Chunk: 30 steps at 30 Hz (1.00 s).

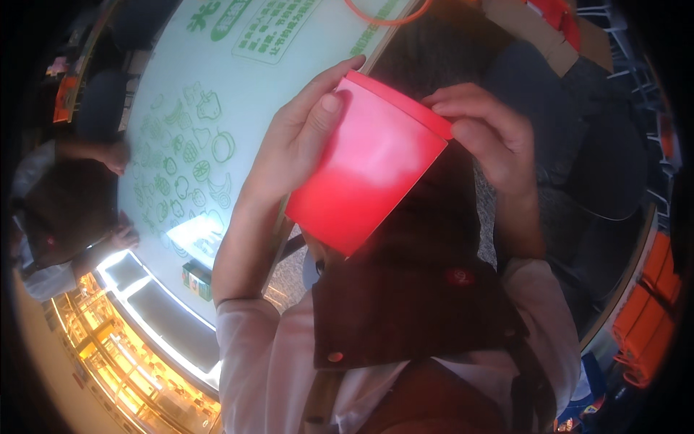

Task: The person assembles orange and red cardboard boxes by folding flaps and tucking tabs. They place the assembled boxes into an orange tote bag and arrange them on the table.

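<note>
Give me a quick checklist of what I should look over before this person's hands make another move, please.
Left hand holding the red box: ok, its thumb lies on the broad face.

Right hand gripping firmly: cannot tell; its fingers are at the box's upper right corner.

Box lifted clear of the table: ok, it appears held up in front of the body.

Contents of the box known: cannot tell, the inside is hidden.

Small green carton out of the hands' way: ok, it sits on the table apart from both.

Nearby person's hand away from the box: ok, it is at the table's far left edge.
</note>
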### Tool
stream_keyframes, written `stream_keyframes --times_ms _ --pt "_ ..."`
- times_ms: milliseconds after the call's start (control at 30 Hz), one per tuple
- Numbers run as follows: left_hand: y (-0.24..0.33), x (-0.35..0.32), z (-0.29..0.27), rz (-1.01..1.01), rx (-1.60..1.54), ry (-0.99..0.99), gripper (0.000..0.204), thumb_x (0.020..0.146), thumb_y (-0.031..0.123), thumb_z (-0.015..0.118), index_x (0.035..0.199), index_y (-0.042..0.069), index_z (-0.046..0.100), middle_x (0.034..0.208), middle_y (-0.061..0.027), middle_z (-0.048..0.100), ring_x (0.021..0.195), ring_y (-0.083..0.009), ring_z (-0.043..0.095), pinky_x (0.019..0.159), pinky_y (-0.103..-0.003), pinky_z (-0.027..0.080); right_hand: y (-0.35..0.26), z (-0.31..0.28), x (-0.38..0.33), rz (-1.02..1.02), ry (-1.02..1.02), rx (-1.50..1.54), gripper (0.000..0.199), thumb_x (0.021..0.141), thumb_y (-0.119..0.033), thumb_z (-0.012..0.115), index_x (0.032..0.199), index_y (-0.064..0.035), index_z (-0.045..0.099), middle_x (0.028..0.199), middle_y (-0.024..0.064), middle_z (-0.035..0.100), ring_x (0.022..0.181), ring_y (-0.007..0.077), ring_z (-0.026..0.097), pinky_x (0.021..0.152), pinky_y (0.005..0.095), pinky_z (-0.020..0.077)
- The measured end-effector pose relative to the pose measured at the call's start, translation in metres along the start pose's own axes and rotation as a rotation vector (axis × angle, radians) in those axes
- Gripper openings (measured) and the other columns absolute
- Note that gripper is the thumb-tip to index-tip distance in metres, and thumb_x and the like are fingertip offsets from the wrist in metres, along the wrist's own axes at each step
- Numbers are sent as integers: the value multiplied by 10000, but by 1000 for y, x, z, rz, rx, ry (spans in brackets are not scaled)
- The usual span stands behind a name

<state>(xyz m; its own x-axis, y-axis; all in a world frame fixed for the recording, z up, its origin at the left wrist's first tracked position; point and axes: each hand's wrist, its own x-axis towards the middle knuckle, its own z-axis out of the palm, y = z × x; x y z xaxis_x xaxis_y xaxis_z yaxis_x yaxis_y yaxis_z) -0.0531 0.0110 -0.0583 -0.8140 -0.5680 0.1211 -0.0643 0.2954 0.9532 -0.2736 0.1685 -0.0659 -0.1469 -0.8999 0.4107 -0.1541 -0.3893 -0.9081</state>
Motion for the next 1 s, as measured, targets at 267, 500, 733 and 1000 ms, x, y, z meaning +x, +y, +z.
stream_keyframes --times_ms 267,500,733,1000 --pt "-5 1 -4 26 -20 -22 477 1063 342 447 1406 20 520 1307 -113 603 1205 -191 538 1052 -308 390 16 13 -1 2 17 177 201 940 -61 642 1117 32 669 1168 154 659 1097 217 624 947 307 483" --pt "-2 -1 -2 -29 -80 28 440 1052 321 488 1430 97 503 1200 -91 630 1102 -167 572 987 -297 439 13 14 0 39 23 101 186 930 -18 612 1097 32 676 1215 175 645 1121 232 618 967 319 473" --pt "0 -6 -1 -108 -115 25 408 1046 313 503 1401 112 505 1115 -116 655 1054 -178 605 934 -313 476 2 22 -3 66 67 -8 177 922 -11 591 1066 30 685 1223 192 640 1112 240 626 954 315 475" --pt "0 -6 0 -52 -66 11 469 1045 338 504 1406 43 451 1176 -108 655 1059 -147 615 916 -269 488 -5 27 -3 49 74 -97 187 927 -43 594 1079 9 689 1234 180 634 1091 232 636 916 313 496"
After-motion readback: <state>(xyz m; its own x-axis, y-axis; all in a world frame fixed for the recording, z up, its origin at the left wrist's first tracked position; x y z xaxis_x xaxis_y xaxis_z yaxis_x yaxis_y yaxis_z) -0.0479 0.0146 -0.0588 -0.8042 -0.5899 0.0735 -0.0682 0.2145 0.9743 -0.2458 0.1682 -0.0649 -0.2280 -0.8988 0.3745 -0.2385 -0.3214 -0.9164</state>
